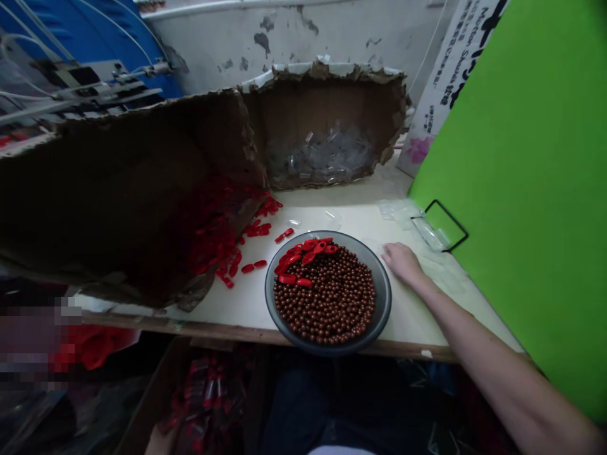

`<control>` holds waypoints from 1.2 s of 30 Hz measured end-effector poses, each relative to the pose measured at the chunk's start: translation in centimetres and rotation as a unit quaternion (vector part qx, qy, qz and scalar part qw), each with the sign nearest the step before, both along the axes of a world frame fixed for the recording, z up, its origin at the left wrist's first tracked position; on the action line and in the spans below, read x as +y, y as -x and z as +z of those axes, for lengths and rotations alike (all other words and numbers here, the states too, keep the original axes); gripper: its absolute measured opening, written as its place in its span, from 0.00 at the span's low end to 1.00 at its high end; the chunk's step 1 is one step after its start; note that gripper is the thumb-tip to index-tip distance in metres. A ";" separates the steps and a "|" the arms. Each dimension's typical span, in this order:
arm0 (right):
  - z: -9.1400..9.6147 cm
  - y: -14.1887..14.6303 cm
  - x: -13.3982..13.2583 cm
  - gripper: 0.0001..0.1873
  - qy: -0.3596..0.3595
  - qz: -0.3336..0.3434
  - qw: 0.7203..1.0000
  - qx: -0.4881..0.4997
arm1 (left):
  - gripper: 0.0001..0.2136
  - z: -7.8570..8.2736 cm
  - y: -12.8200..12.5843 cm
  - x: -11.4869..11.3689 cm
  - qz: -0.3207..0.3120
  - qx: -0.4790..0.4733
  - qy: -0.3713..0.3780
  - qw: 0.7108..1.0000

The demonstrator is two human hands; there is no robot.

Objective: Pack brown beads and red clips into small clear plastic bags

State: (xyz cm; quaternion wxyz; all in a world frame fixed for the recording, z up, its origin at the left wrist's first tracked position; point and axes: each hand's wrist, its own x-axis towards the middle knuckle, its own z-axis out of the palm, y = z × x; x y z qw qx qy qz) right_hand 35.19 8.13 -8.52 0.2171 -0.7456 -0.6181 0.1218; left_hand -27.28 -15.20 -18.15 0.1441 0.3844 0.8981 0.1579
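A grey metal bowl (382, 297) sits at the table's front edge, filled with small brown beads (332, 297) and a few red plastic pieces (303, 256) at its far side. My right hand (402, 260) rests on the table just right of the bowl's rim. Its fingers are curled together and point toward the bowl, and whatever they hold is hidden. Only a sliver of my left hand (160, 441) shows at the bottom edge, below the table beside a box of red parts (203, 392). Its fingers are out of sight.
A torn cardboard box (118, 189) on its side spills red pieces (227, 246) across the table. A second torn box (327, 120) behind holds clear plastic parts. Clear pieces (427, 230) lie by a green panel (531, 189) on the right.
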 end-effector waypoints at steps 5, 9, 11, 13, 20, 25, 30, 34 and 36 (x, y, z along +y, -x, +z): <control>2.2 0.1 -1.2 0.19 -0.029 -0.028 0.999 0.013 | 0.26 4.7 -6.0 4.5 0.034 -0.059 -0.113 0.991; 6.2 3.4 -3.4 0.17 -0.111 0.103 0.976 0.157 | 0.23 11.7 -15.1 9.8 -0.111 -0.032 -0.321 0.940; 7.7 5.8 -4.3 0.14 -0.062 0.206 0.954 0.207 | 0.17 14.3 -20.0 11.6 -0.242 -0.050 -0.363 0.899; 8.4 7.8 -4.8 0.12 0.006 0.271 0.928 0.255 | 0.14 15.8 -24.3 12.9 -0.345 -0.076 -0.355 0.866; 7.9 8.4 -3.1 0.11 0.034 0.357 0.926 0.114 | 0.17 16.1 -29.9 15.2 -0.452 -0.068 -0.270 0.847; 7.0 9.0 -1.7 0.11 -0.033 0.380 0.899 -0.217 | 0.19 15.9 -29.7 15.1 -0.444 -0.043 -0.227 0.866; 5.6 12.5 -3.3 0.12 0.001 0.475 0.856 -0.205 | 0.18 16.2 -29.9 15.2 -0.477 -0.001 -0.176 0.861; 5.6 13.1 -4.5 0.15 0.063 0.476 0.874 -0.073 | 0.17 16.1 -29.8 15.2 -0.477 0.002 -0.167 0.863; 5.9 12.6 -4.6 0.16 0.089 0.444 0.891 0.018 | 0.18 16.0 -29.8 15.2 -0.476 -0.005 -0.168 0.863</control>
